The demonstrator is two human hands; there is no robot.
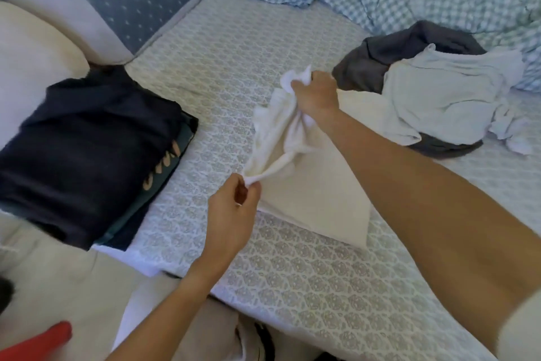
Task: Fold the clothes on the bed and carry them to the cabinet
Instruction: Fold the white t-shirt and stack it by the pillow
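Cream garment (pixel 281 138) bunched, twisted; left fingers (pixel 248 185) pinch corner, right fingers (pixel 298 88) clench top.

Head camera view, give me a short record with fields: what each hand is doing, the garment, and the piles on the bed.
left hand: pinches a corner of the white garment
right hand: grips the bunched top of it
garment state: partly lifted, lower part lying on the bed
folded pile: dark clothes, at left
unfolded pile: pale shirt on grey garment, at right
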